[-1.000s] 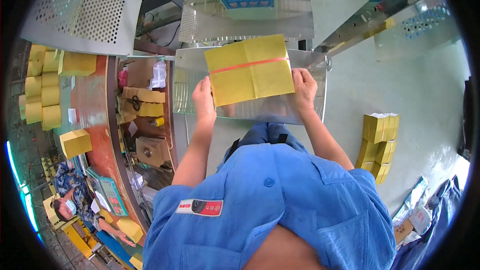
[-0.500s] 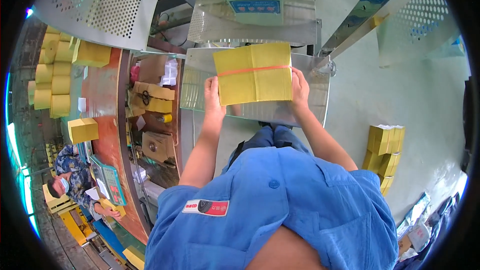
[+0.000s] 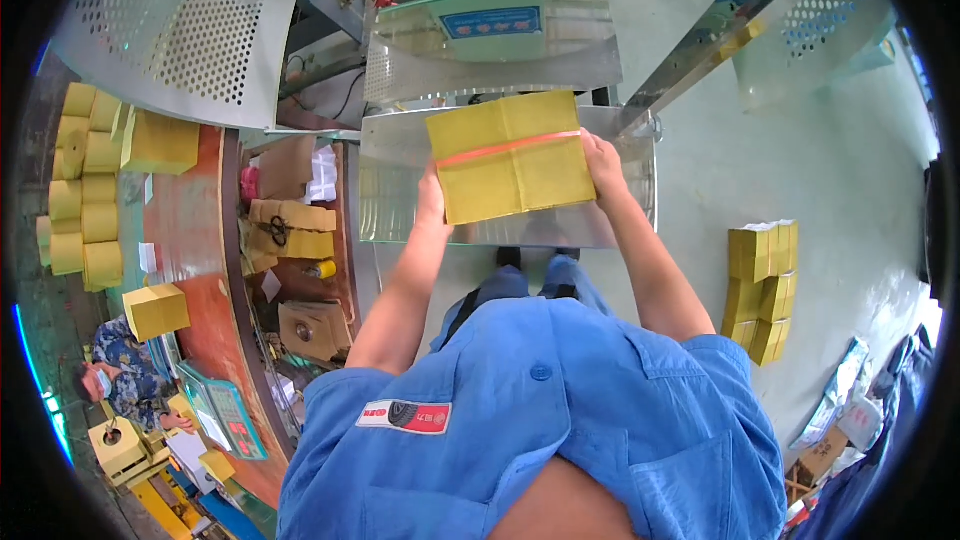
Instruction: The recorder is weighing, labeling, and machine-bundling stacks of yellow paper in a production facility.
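Between my two hands is a bundle of yellow paper, rectangular and creased down the middle, with an orange-red strap around it. My left hand presses its left edge and my right hand clasps its right edge; the fingers beneath are partly hidden. The bundle is slightly tilted, its right side farther from me. Under it lies a shiny metal table. From this angle I cannot tell whether the bundle touches the table.
Ahead stands a machine with a clear guard. A perforated metal panel is at the upper left. On the left, a reddish workbench carries yellow blocks and a teal scale, beside a seated person. Yellow bundles are stacked on the right floor.
The bundle stays in both hands and has turned slightly, its lower edge now nearer me. My view has shifted a little. The person on the left has moved a hand.
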The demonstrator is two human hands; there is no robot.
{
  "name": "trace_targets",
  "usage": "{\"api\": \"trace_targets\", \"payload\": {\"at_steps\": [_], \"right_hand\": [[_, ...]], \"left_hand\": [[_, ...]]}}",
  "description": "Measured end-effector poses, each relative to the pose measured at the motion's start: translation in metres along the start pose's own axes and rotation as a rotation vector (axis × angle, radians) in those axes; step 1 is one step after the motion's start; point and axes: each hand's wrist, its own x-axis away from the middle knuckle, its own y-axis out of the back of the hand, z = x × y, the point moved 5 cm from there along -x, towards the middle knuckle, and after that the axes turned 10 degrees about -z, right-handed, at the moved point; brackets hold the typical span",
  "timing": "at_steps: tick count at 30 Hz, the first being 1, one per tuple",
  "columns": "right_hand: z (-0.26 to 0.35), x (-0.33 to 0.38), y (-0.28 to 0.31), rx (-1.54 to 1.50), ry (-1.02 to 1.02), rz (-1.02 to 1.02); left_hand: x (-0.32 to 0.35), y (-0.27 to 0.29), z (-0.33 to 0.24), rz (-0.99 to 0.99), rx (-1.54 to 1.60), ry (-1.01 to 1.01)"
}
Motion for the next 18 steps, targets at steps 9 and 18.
{"api": "trace_targets", "payload": {"at_steps": [9,18], "right_hand": [[0.011,0.049,-0.011,-0.188,0.046,-0.001],[0.011,0.055,0.011,-0.116,-0.238,-0.178]], "left_hand": [[0.006,0.039,-0.013,0.145,-0.142,-0.136],[-0.020,0.063,-0.025,0.207,-0.264,-0.073]]}}
